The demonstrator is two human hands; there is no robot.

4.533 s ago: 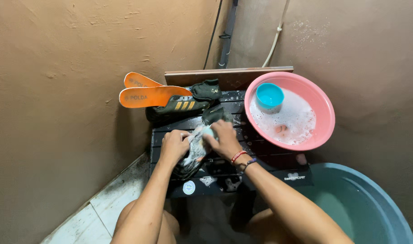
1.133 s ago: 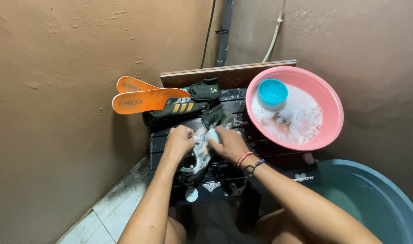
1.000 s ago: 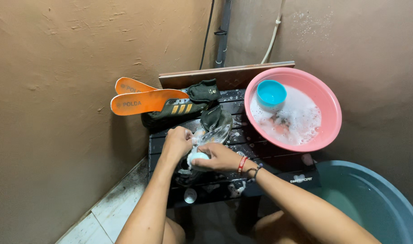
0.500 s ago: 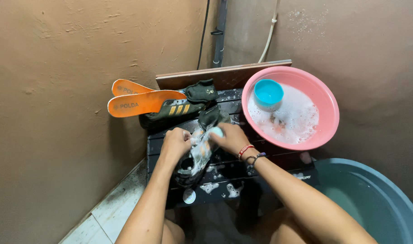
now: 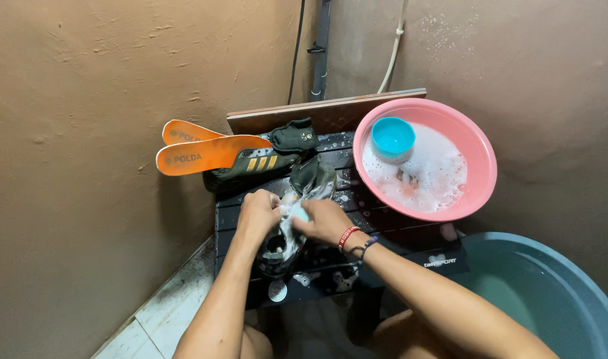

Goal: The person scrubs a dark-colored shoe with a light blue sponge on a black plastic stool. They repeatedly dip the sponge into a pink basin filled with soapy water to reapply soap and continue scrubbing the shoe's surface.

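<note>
Single head-worn view, looking steeply down and forward from above the person's forearms. It faces a wall corner at 12 o'clock. The table [image 5: 383, 226] sits mid-frame at close range, with a pink basin [image 5: 480, 189] at 2 o'clock. No second view.

Shoe [image 5: 287, 233] = dark synthetic/cloth, wet + sudsy; counter [image 5: 383, 226] = black slatted plastic, wet gloss; basin [image 5: 480, 153] = smooth pink plastic, semi-gloss, w/ blue plastic cup [image 5: 392, 136]; insoles [image 5: 207, 151] = matt orange foam; walls [image 5: 84, 133] = rough matt plaster.
</note>
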